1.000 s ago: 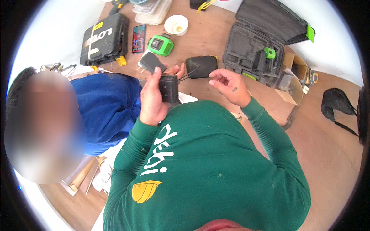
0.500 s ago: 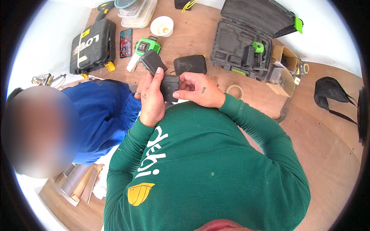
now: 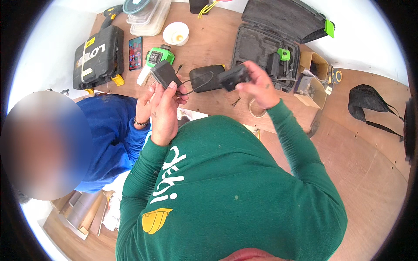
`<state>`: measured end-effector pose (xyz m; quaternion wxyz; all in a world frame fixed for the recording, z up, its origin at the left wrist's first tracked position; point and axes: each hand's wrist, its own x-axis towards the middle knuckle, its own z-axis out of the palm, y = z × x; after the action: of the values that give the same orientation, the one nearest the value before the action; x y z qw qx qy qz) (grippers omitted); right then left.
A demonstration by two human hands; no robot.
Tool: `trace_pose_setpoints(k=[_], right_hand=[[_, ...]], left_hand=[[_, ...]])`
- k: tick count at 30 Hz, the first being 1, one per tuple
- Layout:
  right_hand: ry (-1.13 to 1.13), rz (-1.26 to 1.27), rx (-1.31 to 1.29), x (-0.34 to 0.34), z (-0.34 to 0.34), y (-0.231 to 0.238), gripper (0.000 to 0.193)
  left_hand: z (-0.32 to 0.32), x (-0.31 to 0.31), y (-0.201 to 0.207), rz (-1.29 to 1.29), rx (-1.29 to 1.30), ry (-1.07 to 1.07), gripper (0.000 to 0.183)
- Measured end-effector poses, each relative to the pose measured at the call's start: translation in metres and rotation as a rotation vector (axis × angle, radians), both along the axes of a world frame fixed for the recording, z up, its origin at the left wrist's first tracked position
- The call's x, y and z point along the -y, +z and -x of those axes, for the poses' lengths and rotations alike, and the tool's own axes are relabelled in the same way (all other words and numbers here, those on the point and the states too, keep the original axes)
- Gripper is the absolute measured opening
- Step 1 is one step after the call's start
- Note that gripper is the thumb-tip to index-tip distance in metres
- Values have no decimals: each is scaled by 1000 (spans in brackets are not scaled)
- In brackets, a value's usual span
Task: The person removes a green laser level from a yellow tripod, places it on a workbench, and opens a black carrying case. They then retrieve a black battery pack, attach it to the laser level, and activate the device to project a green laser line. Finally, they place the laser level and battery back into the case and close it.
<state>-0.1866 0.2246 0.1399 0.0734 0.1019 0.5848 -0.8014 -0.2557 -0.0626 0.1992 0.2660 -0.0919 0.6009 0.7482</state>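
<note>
Left hand (image 3: 164, 106): fingers closed around a black adapter (image 3: 163, 73), partly covering it, above the surface (image 3: 211, 32). Right hand (image 3: 261, 88): fingers gripping a black box (image 3: 233, 78) near the black pouch (image 3: 201, 81); blur hides its details from us. We cannot trace both ends of the looping cable (image 3: 212, 76).

Person's left arm, long green fabric sleeve (image 3: 141, 180): bent, raised forward. Bare left hand (image 3: 164, 106): clasping, thumb upward. Right arm, matching green sleeve (image 3: 300, 145): bent, held wider. Bare right hand (image 3: 260, 89): gripping, fingers pointing leftward, thumb below.
</note>
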Motion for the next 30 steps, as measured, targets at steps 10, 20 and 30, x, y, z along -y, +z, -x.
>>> trace_pose_setpoints(k=[10, 20, 30], right_hand=[[2, 282, -12, -11, 10, 4, 47], [-63, 550, 77, 7, 15, -3, 50], [-264, 565, 183, 10, 2, -20, 38]], left_hand=[[-7, 8, 1, 98, -18, -137, 40], [-11, 16, 2, 113, -45, -118, 37], [0, 34, -37, 535, -324, -390, 37]])
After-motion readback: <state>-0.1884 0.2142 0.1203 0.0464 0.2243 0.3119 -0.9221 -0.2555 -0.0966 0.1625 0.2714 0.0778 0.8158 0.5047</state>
